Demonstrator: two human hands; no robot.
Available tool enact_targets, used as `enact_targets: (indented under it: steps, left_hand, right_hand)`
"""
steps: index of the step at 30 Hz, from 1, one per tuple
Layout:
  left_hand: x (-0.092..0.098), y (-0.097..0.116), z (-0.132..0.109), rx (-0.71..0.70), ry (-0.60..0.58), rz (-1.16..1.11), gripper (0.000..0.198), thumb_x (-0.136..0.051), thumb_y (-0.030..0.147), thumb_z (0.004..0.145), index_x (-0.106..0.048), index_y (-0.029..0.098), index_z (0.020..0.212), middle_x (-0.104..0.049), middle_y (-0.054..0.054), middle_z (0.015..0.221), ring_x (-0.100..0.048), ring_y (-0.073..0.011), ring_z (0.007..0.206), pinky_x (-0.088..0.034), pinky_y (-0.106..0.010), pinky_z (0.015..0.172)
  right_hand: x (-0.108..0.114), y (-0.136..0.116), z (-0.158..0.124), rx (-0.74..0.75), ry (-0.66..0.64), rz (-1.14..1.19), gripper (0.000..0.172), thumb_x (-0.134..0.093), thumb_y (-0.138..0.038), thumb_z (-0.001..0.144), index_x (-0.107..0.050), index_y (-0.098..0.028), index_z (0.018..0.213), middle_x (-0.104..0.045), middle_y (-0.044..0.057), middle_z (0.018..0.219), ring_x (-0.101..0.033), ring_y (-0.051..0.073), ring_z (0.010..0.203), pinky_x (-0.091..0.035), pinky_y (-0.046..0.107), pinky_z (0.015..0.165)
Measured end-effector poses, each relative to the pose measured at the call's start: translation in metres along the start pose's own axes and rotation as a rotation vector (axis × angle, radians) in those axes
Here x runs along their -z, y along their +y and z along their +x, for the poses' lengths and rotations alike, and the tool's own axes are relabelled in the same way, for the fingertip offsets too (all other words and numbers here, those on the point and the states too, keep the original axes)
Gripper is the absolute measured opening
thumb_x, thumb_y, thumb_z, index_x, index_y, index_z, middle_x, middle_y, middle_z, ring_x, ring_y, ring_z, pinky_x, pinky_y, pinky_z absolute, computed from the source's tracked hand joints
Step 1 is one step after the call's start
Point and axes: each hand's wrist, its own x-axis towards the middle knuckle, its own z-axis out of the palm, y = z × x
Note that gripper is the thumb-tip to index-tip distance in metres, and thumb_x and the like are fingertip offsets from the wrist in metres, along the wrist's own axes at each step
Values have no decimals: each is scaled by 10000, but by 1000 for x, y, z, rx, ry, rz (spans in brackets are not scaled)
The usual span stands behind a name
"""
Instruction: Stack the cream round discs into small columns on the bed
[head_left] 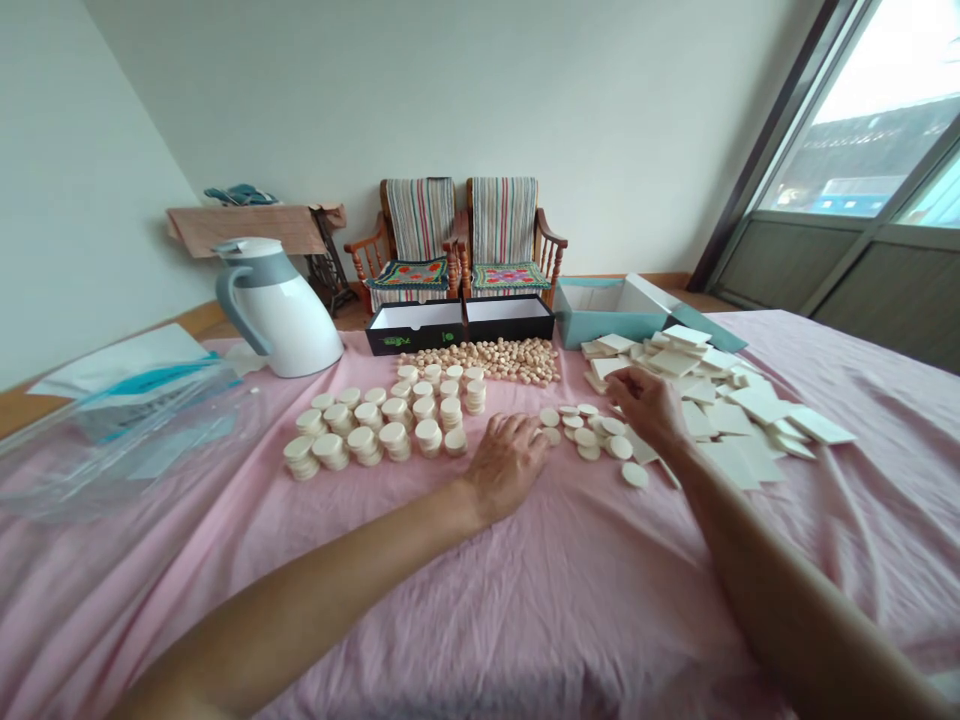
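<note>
Palm down on the pink cloth, my left hand (510,465) reaches out with its fingers apart. It lies between rows of stacked cream discs (364,440) and a scatter of loose round discs (589,437). Its fingertips are near a loose disc (550,436); whether they touch it I cannot tell. My right hand (649,405) is closed in a pinch at the left edge of a heap of cream square tiles (727,420). Whatever is between those fingers is hidden. Behind the stacks lies a pile of small tan wooden pieces (495,358).
Two black open boxes (416,340) and a light-blue box (592,325) stand at the back. On the left are a white-and-grey jug (292,320) and clear plastic packaging (142,430). Two wooden armchairs (420,235) stand beyond the table.
</note>
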Motion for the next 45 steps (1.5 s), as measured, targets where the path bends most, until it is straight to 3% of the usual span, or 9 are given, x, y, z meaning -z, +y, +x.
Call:
enact_targets:
  steps: [4,7,9,17,26,30,34,38,45]
  left_hand:
    - [12,-7,-15,32,53,-8,204,-398,190,921,-547,170,1058,-538,-90,1195,-448,-223,1155,-363,-412,951]
    - [19,-15,-28,60,83,-39,236,-392,186,924,-540,168,1107,-540,-96,1208,-456,-217,1155,-374,-415,959]
    - [21,-18,-38,73,87,-68,234,-405,198,920,-547,175,1105,-545,-94,1208,-474,-212,1133,-393,-413,948]
    - [21,-19,-62,84,-23,-160,199,-441,186,900,-550,186,1066,-595,-63,1037,-531,-196,994,-452,-373,875]
    - [20,-21,-66,149,3,-232,213,-468,120,862,-542,185,1051,-582,-58,1005,-514,-208,969,-462,-361,844]
    - [24,-20,-67,176,3,-229,237,-525,179,848,-522,190,1084,-571,-57,1046,-505,-219,987,-457,-381,861]
    - [23,-21,-67,165,-6,-235,254,-536,182,843,-519,203,1096,-568,-49,1055,-503,-214,1000,-454,-375,869]
    - [21,-21,-67,169,-12,-241,256,-537,176,842,-517,203,1096,-570,-43,1058,-502,-210,1002,-451,-374,875]
    - [21,-21,-66,168,3,-246,235,-504,179,861,-512,198,1095,-575,-50,1055,-508,-210,999,-442,-381,881]
  right_hand:
    - [19,9,-5,119,-312,-78,318,-520,-273,723,-645,-149,989,-683,85,849,-613,182,716,-446,286,656]
    - [29,15,-17,270,-587,-205,559,-569,-200,642,-539,-141,1197,-623,141,1114,-581,245,975,-434,350,813]
    - [30,15,-25,315,-645,-340,648,-576,-169,611,-496,-146,1253,-588,157,1175,-519,283,1087,-385,396,887]
    - [8,-4,-25,359,-607,-473,464,-527,-117,663,-561,-169,1124,-605,120,998,-547,245,927,-371,332,777]
    - [-25,-35,-32,436,-572,-50,398,-506,-91,707,-564,-148,1096,-618,95,976,-582,161,779,-451,273,684]
    - [-30,-43,-16,369,-563,71,337,-476,-91,734,-604,-173,1035,-647,69,992,-617,144,781,-482,257,682]
    - [-42,-39,-8,246,-438,-124,413,-394,0,699,-627,-130,1014,-667,110,1008,-618,189,918,-470,301,795]
    - [-56,-45,-23,333,-506,-88,441,-391,0,693,-631,-138,1037,-667,112,1042,-605,209,973,-455,330,848]
    - [-15,-37,-31,416,-420,41,439,-403,-64,722,-580,-184,1106,-642,82,1065,-597,176,946,-459,305,805]
